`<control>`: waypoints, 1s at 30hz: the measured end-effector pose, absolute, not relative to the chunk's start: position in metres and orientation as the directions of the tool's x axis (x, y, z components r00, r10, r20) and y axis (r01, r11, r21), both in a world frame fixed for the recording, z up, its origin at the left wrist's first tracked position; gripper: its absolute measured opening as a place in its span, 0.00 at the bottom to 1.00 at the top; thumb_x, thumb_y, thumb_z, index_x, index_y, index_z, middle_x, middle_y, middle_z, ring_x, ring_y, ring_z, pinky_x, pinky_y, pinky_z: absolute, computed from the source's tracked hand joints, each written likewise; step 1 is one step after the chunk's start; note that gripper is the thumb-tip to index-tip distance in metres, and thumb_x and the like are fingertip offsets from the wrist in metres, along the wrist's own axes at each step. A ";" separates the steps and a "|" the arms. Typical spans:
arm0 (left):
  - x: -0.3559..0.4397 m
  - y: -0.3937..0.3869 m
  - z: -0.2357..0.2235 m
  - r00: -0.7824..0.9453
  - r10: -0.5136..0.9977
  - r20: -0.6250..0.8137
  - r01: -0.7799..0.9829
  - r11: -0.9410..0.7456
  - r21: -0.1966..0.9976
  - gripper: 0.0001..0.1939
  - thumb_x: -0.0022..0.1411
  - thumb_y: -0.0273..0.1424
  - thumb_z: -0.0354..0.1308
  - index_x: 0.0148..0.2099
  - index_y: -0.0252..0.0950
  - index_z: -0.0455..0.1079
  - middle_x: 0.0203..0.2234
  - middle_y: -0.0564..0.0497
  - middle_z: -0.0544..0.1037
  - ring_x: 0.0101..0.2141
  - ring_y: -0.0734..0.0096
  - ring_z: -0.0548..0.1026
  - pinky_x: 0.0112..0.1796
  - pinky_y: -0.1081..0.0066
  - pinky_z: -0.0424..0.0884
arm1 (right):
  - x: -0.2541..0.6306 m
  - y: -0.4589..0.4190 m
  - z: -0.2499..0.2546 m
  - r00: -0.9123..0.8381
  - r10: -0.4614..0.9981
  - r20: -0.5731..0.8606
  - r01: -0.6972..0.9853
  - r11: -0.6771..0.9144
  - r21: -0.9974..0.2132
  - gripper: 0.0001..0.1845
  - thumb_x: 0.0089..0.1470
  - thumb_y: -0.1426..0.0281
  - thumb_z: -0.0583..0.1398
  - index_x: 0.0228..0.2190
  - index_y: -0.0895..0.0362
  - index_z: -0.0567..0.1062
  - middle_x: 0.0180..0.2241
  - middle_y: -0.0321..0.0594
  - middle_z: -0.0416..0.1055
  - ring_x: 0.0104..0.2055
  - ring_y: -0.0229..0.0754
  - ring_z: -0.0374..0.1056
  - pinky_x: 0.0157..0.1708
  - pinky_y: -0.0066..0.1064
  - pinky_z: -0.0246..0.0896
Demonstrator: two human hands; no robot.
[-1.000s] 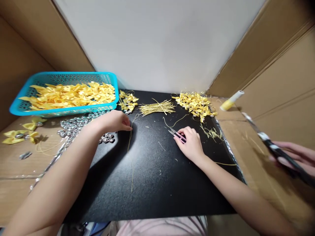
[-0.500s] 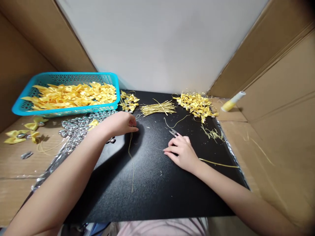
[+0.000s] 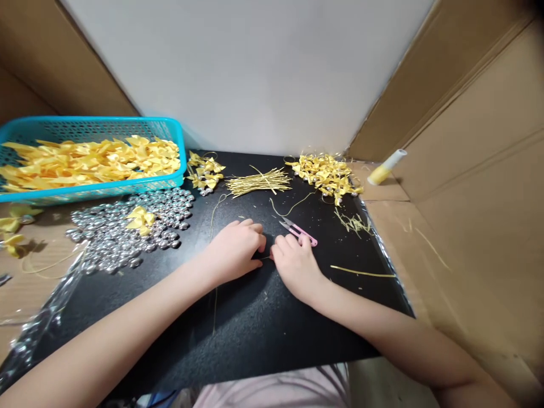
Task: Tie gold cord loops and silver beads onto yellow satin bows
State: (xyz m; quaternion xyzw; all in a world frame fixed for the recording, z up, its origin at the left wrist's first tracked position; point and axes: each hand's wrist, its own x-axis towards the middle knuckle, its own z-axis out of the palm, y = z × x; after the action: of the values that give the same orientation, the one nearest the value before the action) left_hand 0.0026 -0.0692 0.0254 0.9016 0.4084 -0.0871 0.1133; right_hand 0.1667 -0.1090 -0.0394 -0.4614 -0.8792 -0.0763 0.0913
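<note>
My left hand (image 3: 233, 252) and my right hand (image 3: 296, 267) are close together over the black table mat (image 3: 250, 340). Both have their fingers curled in a pinch. A short, thin thread (image 3: 266, 258) spans the small gap between their fingertips; its ends are hidden by the fingers. Just beyond my right hand lies a pair of pink-handled thread snips (image 3: 302, 232), blades pointing left, untouched. A longer pale thread (image 3: 215, 311) runs along the mat, partly covered by my left hand and forearm.
A turquoise basket (image 3: 183, 153) of yellow ribbon bows stands back left. Silver beads (image 3: 110, 241) with one yellow bow (image 3: 141, 220) spread before it. Farther back lie beaded bows (image 3: 327, 173) and a gold tie bundle (image 3: 261, 181). A yellow-wound tube (image 3: 386, 167) stands right.
My left hand has moved right and nearer, away from the beads, to meet my right hand. My right hand has left the snips. Another person's hand with a dark object has gone from the right.
</note>
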 end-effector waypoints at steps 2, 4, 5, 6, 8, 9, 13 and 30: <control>0.003 -0.070 0.020 0.661 0.715 -0.229 0.749 -0.649 0.134 0.04 0.55 0.32 0.63 0.34 0.37 0.76 0.34 0.46 0.76 0.39 0.56 0.73 0.39 0.62 0.66 | 0.165 -0.110 -0.041 -0.553 0.799 0.234 0.830 0.552 0.078 0.11 0.62 0.76 0.52 0.31 0.60 0.73 0.32 0.44 0.69 0.36 0.47 0.59 0.36 0.42 0.50; 0.004 -0.071 0.015 0.656 0.724 -0.214 0.753 -0.646 0.123 0.04 0.56 0.32 0.62 0.33 0.38 0.76 0.34 0.46 0.76 0.39 0.56 0.73 0.38 0.62 0.66 | 0.164 -0.110 -0.041 -0.547 0.808 0.221 0.836 0.543 0.085 0.10 0.62 0.77 0.51 0.32 0.60 0.72 0.33 0.44 0.68 0.36 0.47 0.59 0.36 0.41 0.51; 0.005 -0.071 0.013 0.652 0.729 -0.209 0.756 -0.644 0.115 0.04 0.56 0.32 0.61 0.32 0.38 0.76 0.34 0.45 0.76 0.39 0.56 0.73 0.37 0.62 0.66 | 0.164 -0.109 -0.041 -0.544 0.812 0.212 0.838 0.539 0.086 0.10 0.62 0.77 0.51 0.33 0.60 0.72 0.33 0.44 0.68 0.37 0.47 0.59 0.36 0.41 0.52; 0.006 -0.071 0.012 0.649 0.732 -0.206 0.759 -0.643 0.107 0.05 0.57 0.32 0.61 0.32 0.38 0.76 0.33 0.45 0.76 0.39 0.55 0.73 0.37 0.62 0.66 | 0.164 -0.109 -0.041 -0.542 0.815 0.205 0.839 0.537 0.085 0.10 0.62 0.77 0.51 0.33 0.60 0.72 0.33 0.45 0.68 0.37 0.47 0.59 0.36 0.41 0.52; 0.008 -0.071 0.012 0.647 0.733 -0.209 0.760 -0.644 0.094 0.05 0.57 0.32 0.60 0.31 0.38 0.76 0.33 0.45 0.77 0.38 0.55 0.73 0.36 0.62 0.65 | 0.164 -0.108 -0.041 -0.536 0.821 0.197 0.843 0.532 0.079 0.10 0.62 0.78 0.51 0.34 0.60 0.72 0.34 0.45 0.68 0.37 0.47 0.60 0.37 0.41 0.53; 0.008 -0.071 0.012 0.647 0.733 -0.212 0.759 -0.644 0.090 0.05 0.57 0.32 0.60 0.31 0.38 0.76 0.32 0.45 0.77 0.38 0.55 0.73 0.36 0.62 0.65 | 0.165 -0.108 -0.040 -0.531 0.825 0.194 0.846 0.528 0.071 0.10 0.62 0.78 0.51 0.34 0.60 0.72 0.34 0.45 0.68 0.38 0.47 0.60 0.37 0.41 0.53; 0.004 -0.069 0.022 0.632 0.745 -0.215 0.773 -0.625 0.108 0.04 0.56 0.33 0.62 0.34 0.38 0.76 0.33 0.47 0.77 0.38 0.56 0.73 0.37 0.62 0.66 | 0.170 -0.104 -0.035 -0.495 0.848 0.187 0.865 0.501 0.019 0.08 0.64 0.74 0.53 0.34 0.59 0.72 0.35 0.44 0.69 0.39 0.48 0.61 0.37 0.40 0.51; -0.003 -0.066 0.028 0.677 0.733 -0.070 0.695 -0.604 0.391 0.11 0.65 0.32 0.53 0.35 0.38 0.76 0.31 0.49 0.75 0.35 0.65 0.71 0.40 0.66 0.66 | 0.184 -0.099 -0.016 -0.427 0.851 0.306 0.838 0.500 -0.220 0.07 0.62 0.72 0.56 0.31 0.57 0.71 0.35 0.41 0.72 0.39 0.45 0.63 0.39 0.38 0.47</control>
State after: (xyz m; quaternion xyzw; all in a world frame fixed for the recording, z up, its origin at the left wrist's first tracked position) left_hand -0.0034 -0.0657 0.0280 0.8942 0.3992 0.0484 0.1968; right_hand 0.1842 -0.0995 -0.0159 -0.4998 -0.8446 0.0170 0.1913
